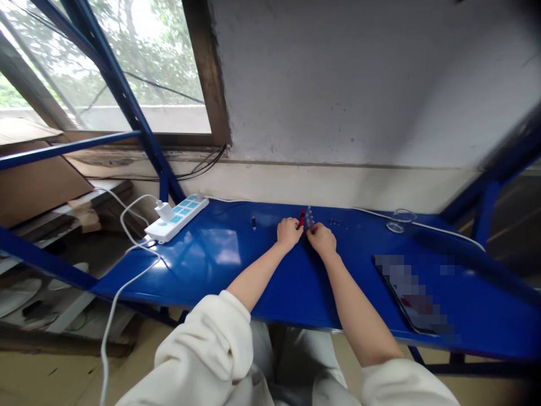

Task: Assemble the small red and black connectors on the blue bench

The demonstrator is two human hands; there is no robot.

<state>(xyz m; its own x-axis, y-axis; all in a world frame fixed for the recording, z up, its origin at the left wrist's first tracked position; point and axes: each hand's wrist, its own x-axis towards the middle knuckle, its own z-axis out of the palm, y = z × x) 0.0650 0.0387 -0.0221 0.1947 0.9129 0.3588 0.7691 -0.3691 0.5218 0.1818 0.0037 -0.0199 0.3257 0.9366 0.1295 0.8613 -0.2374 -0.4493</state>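
Observation:
Both my hands rest close together on the blue metal shelf (236,270) near its back edge. My left hand (288,232) is closed in a fist around a small red and black object (302,217) that sticks up from it. My right hand (322,238) is closed too, fingers pinched beside a small clear ridged piece (309,216); what it holds is too small to name. A little black part (254,222) stands to the left of my hands. Several tiny dark bits (336,222) lie just right of them.
A white power strip (177,217) with a plugged charger and white cable sits at the shelf's left end. A clear round dish (399,220) and a thin white wire lie at the right. A dark flat device (416,299) lies front right. Blue frame posts flank the shelf.

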